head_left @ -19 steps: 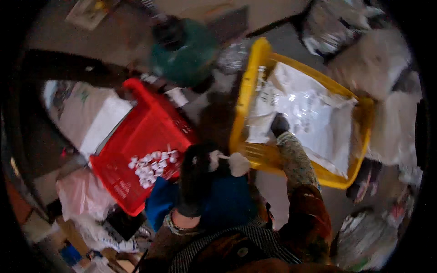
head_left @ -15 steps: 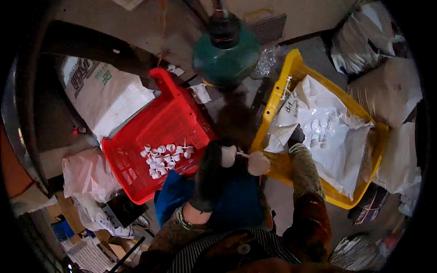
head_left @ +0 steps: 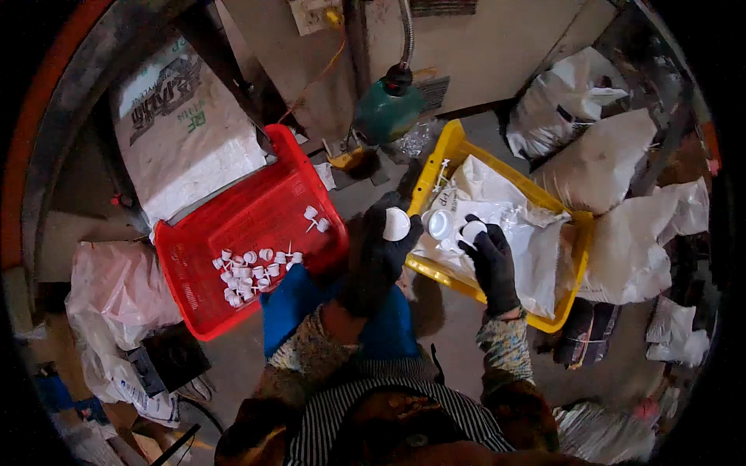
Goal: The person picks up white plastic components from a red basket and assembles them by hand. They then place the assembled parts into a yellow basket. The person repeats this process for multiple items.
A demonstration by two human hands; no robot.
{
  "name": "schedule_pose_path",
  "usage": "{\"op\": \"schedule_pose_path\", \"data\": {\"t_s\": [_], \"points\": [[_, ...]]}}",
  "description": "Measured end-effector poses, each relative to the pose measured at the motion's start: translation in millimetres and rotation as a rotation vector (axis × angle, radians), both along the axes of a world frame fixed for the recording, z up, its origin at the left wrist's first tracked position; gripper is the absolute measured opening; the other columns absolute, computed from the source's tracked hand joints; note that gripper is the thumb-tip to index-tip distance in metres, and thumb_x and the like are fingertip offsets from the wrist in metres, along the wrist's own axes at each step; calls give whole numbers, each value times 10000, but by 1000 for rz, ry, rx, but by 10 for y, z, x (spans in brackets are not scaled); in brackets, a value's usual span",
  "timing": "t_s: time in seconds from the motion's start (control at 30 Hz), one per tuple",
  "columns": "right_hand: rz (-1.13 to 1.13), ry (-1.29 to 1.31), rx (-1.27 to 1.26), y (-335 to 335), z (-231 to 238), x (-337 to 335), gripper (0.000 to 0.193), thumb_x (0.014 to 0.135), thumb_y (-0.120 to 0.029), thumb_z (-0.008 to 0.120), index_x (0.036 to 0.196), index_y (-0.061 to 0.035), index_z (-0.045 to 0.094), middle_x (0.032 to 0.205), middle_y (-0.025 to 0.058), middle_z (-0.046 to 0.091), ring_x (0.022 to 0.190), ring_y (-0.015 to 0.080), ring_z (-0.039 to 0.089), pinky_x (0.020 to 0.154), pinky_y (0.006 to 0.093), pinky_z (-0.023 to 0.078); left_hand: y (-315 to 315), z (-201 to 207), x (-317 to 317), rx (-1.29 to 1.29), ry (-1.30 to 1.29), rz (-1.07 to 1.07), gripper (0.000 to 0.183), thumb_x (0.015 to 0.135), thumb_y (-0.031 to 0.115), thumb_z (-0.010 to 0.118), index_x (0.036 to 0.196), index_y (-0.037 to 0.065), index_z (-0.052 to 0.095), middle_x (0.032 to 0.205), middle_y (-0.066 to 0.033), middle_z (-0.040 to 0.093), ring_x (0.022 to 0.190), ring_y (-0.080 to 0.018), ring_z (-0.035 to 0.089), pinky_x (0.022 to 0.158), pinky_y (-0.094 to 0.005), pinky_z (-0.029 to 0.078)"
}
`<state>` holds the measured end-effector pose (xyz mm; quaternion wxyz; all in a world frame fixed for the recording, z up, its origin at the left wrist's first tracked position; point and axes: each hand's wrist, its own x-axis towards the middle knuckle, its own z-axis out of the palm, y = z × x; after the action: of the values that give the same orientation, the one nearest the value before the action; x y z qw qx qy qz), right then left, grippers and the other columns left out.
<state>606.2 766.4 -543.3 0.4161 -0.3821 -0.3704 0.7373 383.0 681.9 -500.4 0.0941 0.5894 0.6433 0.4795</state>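
Presently, the left hand [head_left: 378,250], in a black glove, is closed around a white cap [head_left: 397,224], and the right hand [head_left: 494,268], also gloved, grips a second cap [head_left: 472,230] over the yellow basket [head_left: 444,144]. Between them appears a round lid [head_left: 439,224]; whether it is held, one cannot tell. Small caps [head_left: 243,273] lie in the red basket [head_left: 225,216].

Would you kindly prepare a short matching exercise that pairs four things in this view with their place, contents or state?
1. Red basket
2. Yellow basket
3. Green container
4. Right hand

A. Beyond the gap between the baskets
B. Pinching a white piece
C. Contains several small white caps
D. Contains white sheeting

Pairs: 1-C; 2-D; 3-A; 4-B
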Motion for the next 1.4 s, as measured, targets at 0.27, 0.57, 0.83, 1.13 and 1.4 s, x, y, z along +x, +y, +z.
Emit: {"op": "schedule_pose_path", "data": {"t_s": [0.27, 0.57, 0.83, 1.13, 1.4], "points": [[165, 137, 105, -766, 1014, -472, 280, 914, -102, 558, 1174, 2, 552, 1213, 127, 588, 1111, 202, 575, 967, 355, 472, -623, 166, 57, 55, -131, -91, 398, 818, 41, 692, 1171, -25, 520, 1069, -223, 605, 935, -321, 638, 776, -399, 544], [262, -298, 681, -1203, 1363, -680, 296, 931, -78, 534, 1218, -8, 555, 1132, 122, 634, 1011, 185, 615, 877, 310, 501, -1084, 838, 8, -79, -245, -286, 603, 765, 34, 718, 1317, 34, 475, 1196, -216, 559, 1053, -362, 599, 893, -392, 514], [-66, -407, 867, -1268, 1258, -688, 202, 909, -66, 585, 1095, 3, 622, 1091, 127, 623, 960, 195, 624, 850, 309, 500, -1081, 780, 105, -7, -269, -185, 595, 752, 3, 719, 1300, 42, 488, 1211, -211, 550, 1112, -352, 573, 918, -382, 502], [-133, -541, 833, -1374, 1405, -717, 239, 855, -51, 646, 1092, -19, 640, 980, 89, 652, 861, 166, 611, 756, 300, 505, -1043, 811, 78, -7, -232, -121, 511, 743, -14, 711, 1223, 21, 538, 1208, -178, 574, 1109, -343, 576, 938, -391, 485], [-125, -582, 967, -1350, 1458, -726, 204, 851, -40, 620, 1053, -16, 642, 1060, 114, 591, 916, 215, 606, 795, 342, 502, -1047, 846, 88, -17, -267, -170, 532, 739, -37, 697, 1241, 35, 537, 1218, -184, 553, 1091, -336, 591, 919, -373, 504]]}}
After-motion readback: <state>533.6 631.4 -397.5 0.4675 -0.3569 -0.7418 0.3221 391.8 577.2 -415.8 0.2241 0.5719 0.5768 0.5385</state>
